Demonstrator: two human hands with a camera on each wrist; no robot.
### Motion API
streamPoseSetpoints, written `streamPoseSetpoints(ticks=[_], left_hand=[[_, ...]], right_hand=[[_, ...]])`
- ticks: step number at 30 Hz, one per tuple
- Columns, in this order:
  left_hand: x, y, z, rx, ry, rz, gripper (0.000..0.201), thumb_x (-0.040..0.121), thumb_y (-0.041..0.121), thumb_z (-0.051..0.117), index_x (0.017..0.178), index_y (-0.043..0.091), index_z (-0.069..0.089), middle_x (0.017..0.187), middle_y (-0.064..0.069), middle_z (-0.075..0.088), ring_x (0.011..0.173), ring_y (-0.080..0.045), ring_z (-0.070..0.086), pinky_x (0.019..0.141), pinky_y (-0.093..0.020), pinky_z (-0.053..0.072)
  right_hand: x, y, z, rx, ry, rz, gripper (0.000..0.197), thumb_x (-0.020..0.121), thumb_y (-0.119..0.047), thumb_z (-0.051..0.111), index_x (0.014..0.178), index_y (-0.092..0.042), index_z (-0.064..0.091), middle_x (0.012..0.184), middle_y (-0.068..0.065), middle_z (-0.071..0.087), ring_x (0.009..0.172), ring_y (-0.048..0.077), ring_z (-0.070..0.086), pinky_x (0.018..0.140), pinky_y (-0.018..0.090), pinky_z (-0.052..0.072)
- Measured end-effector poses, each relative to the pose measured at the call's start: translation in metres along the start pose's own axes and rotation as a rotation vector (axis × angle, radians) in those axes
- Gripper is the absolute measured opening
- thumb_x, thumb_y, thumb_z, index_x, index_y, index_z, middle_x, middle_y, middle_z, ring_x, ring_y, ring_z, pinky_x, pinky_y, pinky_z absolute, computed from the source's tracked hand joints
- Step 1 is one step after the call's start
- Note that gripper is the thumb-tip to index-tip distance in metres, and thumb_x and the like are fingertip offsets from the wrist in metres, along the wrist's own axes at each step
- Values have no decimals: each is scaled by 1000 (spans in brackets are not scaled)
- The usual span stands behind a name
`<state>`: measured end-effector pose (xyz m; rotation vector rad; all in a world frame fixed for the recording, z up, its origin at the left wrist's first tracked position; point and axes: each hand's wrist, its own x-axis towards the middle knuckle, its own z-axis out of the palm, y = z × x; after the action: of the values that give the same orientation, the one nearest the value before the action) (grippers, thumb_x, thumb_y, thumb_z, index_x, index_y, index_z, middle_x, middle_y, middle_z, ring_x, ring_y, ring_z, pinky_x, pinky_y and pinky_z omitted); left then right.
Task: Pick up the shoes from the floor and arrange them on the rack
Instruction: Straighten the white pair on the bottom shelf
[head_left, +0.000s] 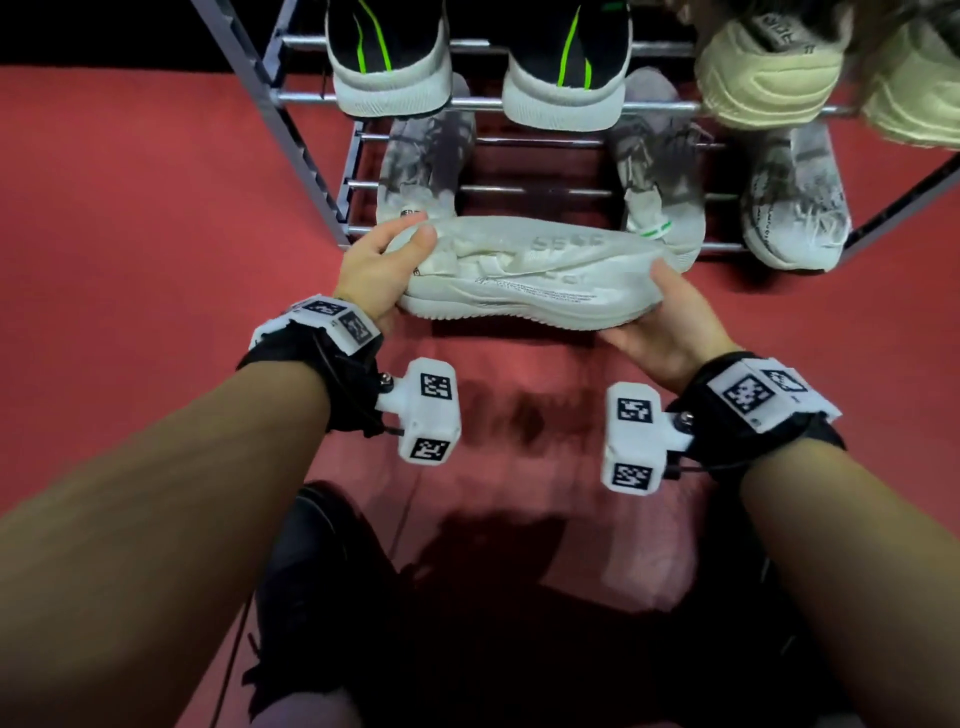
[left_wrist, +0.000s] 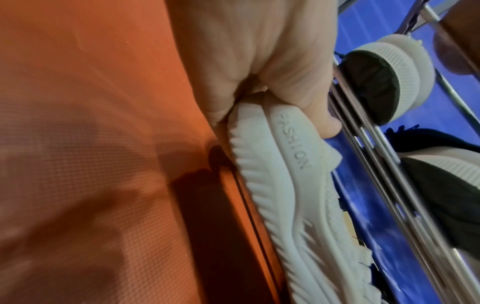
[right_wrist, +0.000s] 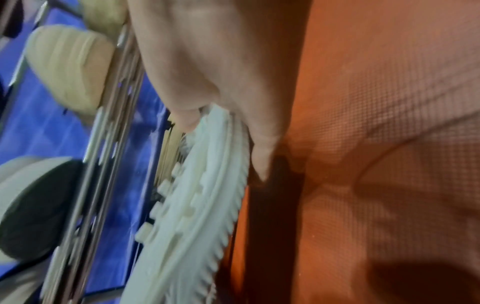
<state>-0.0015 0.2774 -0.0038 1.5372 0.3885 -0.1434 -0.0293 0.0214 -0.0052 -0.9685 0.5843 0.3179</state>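
A white sneaker (head_left: 530, 270) is held sideways just above the red floor, in front of the rack's lowest shelf (head_left: 519, 189). My left hand (head_left: 382, 265) grips its heel end, thumb over the top; the left wrist view shows that hand (left_wrist: 272, 67) curled round the white sneaker (left_wrist: 283, 170) by its sole marked FASHION. My right hand (head_left: 670, 317) cups the toe end from below with the thumb on the side. In the right wrist view, the right hand (right_wrist: 221, 86) pinches the white sneaker (right_wrist: 197, 205) at its sole edge.
The metal rack holds grey-and-white sneakers (head_left: 423, 166) on the lowest shelf, black-and-green shoes (head_left: 389, 57) and cream shoes (head_left: 769, 73) one shelf up. Red carpet (head_left: 156, 208) spreads around. My dark-clothed knee (head_left: 332, 597) is below the arms.
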Motion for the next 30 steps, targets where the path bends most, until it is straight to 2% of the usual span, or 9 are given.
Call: streamPoseSetpoints(ticks=[3,5,9,12,16,18,22,28,30], left_hand=[[-10,0,1,-28,5,-62,45,51,54,78,92,36,72,127,-6,63,119,-25,58,104,-47,43],[-23,10,2,-72,-34,-137,55,64,53,73,109,23,68,123,-10,65,113,-26,62,101,-46,46],[-39,18,-2,-259,-103,-239,34,97,39,42,91,12,62,75,-5,73,69,-17,71,71,-28,58],[-54,12,4,-360,-133,-278,46,97,46,35,117,11,59,99,-9,73,90,-21,70,86,-34,55],[-61,-1,19,-319,-86,-184,48,97,34,44,137,7,47,131,-15,58,117,-26,59,97,-38,51],[-58,-3,24,-340,-17,-122,44,95,22,52,135,4,49,129,-18,59,117,-30,59,98,-43,49],[-46,5,49,-328,112,-65,32,91,14,60,121,5,58,121,-15,65,112,-27,63,99,-42,49],[-31,-1,71,-304,141,-43,43,77,28,68,117,18,58,124,-13,63,115,-27,60,102,-46,46],[-29,-3,71,-317,75,-41,42,84,22,65,123,12,53,124,-16,62,114,-29,61,102,-46,46]], right_hand=[[-3,-2,16,7,83,-26,40,102,-17,33,139,-5,41,125,18,61,97,28,66,69,40,59],[-4,-6,21,76,111,-99,43,100,-8,32,143,-10,34,127,17,58,105,31,64,77,46,58],[-7,-19,38,58,79,-204,46,99,-5,32,144,-15,30,131,15,54,114,32,59,90,53,52],[-5,-34,53,-44,40,-158,42,98,-8,34,140,-7,36,129,17,58,107,29,63,81,45,58],[0,-47,59,-44,7,-102,33,100,-8,35,128,0,49,98,10,68,79,20,70,63,31,60],[0,-45,56,-76,-43,-31,33,102,-19,37,130,-5,49,99,9,68,80,20,69,62,32,59],[0,-33,47,-479,-139,94,50,100,-44,35,143,-17,37,122,7,57,111,27,55,81,37,49],[2,-10,54,-699,-212,109,26,96,-47,44,99,-23,55,91,-4,60,89,15,57,77,32,48],[3,-5,53,-708,-210,34,19,95,-40,50,100,-22,52,89,-4,60,84,16,60,75,31,50]])
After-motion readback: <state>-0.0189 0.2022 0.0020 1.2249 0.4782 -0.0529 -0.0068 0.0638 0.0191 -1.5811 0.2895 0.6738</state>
